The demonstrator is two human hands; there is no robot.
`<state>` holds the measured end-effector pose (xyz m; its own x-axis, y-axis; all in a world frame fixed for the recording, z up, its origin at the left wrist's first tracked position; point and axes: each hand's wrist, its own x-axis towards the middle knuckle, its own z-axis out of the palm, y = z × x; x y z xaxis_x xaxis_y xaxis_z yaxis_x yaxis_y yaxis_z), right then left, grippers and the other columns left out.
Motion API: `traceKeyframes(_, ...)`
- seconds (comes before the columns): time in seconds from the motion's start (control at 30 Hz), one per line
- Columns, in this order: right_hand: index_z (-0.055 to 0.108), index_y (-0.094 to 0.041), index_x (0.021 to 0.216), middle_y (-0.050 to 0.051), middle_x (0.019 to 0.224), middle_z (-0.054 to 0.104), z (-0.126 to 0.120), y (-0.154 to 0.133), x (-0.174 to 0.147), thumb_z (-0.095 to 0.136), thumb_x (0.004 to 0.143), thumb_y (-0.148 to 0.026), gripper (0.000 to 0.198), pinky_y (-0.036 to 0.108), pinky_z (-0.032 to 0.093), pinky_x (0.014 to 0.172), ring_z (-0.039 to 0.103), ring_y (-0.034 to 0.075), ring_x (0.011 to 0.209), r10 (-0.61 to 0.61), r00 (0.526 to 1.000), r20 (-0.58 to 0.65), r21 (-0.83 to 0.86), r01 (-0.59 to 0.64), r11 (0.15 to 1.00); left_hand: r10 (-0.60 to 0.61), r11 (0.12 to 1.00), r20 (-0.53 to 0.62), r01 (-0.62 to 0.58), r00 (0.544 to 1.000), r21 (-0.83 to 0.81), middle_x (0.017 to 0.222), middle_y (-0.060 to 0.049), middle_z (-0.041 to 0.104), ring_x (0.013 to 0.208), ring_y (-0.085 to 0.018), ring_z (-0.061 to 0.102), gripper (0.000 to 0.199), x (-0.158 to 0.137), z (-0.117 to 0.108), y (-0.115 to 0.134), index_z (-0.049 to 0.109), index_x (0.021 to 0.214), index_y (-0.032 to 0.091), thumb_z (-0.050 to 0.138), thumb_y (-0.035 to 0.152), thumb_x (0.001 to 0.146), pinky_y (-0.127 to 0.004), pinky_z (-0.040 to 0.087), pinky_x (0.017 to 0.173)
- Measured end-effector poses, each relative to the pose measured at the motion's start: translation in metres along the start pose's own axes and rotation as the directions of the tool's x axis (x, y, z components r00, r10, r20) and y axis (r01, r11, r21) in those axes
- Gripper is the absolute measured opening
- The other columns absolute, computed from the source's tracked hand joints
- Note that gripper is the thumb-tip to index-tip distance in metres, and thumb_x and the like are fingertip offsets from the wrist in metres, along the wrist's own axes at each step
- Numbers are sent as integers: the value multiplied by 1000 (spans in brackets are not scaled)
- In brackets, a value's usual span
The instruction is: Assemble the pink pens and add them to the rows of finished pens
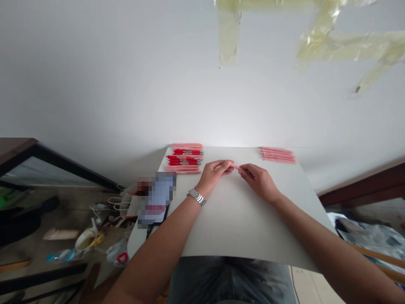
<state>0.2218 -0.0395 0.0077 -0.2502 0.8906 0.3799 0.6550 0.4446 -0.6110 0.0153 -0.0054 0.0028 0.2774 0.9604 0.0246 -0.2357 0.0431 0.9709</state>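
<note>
Over the middle of the white table, a pink pen (236,166) spans the gap between my two hands. My left hand (219,169), with a metal watch on its wrist, closes its fingers on the pen's left end. The fingers of my right hand (257,179) pinch the other end, and a small dark part shows there. To the left lies a group of pink and red pens (185,159), nearest my left hand. Several pink pens (278,155) lie side by side at the back right.
A phone with a blurred screen (158,198) rests on the table's left edge, with a cable below it. The white wall (202,84) meets the table's back edge. Bags, a cup (86,240) and a bottle (61,255) clutter the floor at left. Plastic bags (376,236) lie at right.
</note>
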Motion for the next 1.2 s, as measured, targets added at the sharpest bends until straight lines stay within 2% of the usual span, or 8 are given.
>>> traceKeyframes(0.63, 70, -23, 105, 6, 86, 70, -2, -2, 0, 52, 103, -46, 29, 30, 45, 67, 61, 19, 72, -17, 999, -40, -37, 16, 999, -1, 1000, -12, 1, 1000, 14, 103, -14, 79, 93, -23, 74, 47, 0, 0, 1, 80, 107, 13, 77, 53, 85, -43, 59, 96)
traceKeyframes(0.87, 70, -22, 108, 4, 76, 70, -6, -4, 0, 46, 105, -49, 36, 29, 44, 65, 60, 18, 65, 20, 999, 28, -1, -20, 1000, 51, 998, 83, -54, 995, 30, 106, -12, 77, 97, -21, 71, 44, -2, -1, 4, 77, 113, 15, 75, 50, 87, -39, 56, 98)
traceKeyframes(1.0, 70, -22, 108, 4, 76, 69, -9, -7, 1, 39, 107, -49, 41, 30, 44, 66, 61, 18, 65, -13, 997, 74, 38, 10, 999, 62, 997, 81, -66, 995, 37, 109, -11, 77, 101, -22, 71, 47, -3, -1, 5, 76, 121, 16, 75, 50, 88, -41, 55, 101)
traceKeyframes(1.2, 68, -23, 98, 3, 78, 69, -8, -6, 2, 39, 108, -45, 38, 30, 45, 70, 62, 18, 68, -18, 998, 66, 6, 17, 1000, 61, 997, 63, -63, 996, 35, 110, -12, 78, 102, -24, 73, 44, -2, 0, 5, 79, 112, 15, 75, 51, 87, -42, 55, 103)
